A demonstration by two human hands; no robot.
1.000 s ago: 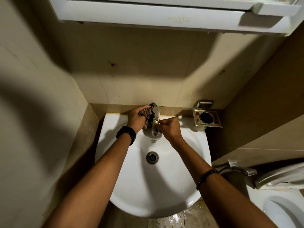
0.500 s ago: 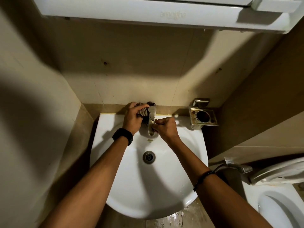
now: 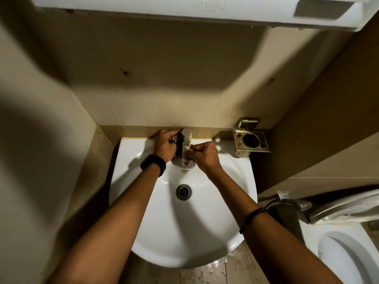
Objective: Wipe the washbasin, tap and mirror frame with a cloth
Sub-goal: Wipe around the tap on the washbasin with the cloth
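Where the dark patterned cloth (image 3: 178, 141) was bunched high behind the tap a second ago, it now sits lower and is largely hidden, only a dark strip showing between the left hand (image 3: 165, 145) and the chrome pillar tap (image 3: 186, 147). The tap stands upright at the back centre of the white ceramic washbasin (image 3: 143, 201), touching the cloth on its left side. The left hand's fingers are curled shut on the cloth and press it against the tap body. The right hand (image 3: 205, 155) is closed in a loose fist against the tap's right side; whether its fingers pinch the other end of the cloth or merely steady the spout cannot be told from this view.

Judgement: the wipe has travelled down the tap from head towards base, so the tap step is under way and probably near its end. The basin bowl around the round metal drain (image 3: 183, 191) looks clean, though its state cannot be confirmed. The white plastic mirror frame (image 3: 184, 9) overhead appears untouched and is likely the remaining item.

Outward: a tarnished metal tumbler holder (image 3: 251, 140) is fixed to the beige tiled wall (image 3: 164, 78) just right of the basin. A white toilet (image 3: 348, 253) stands lower right, with a chrome hand spray (image 3: 295, 204) above it. The floor (image 3: 215, 271) below the basin shows water droplets, a slip hazard.
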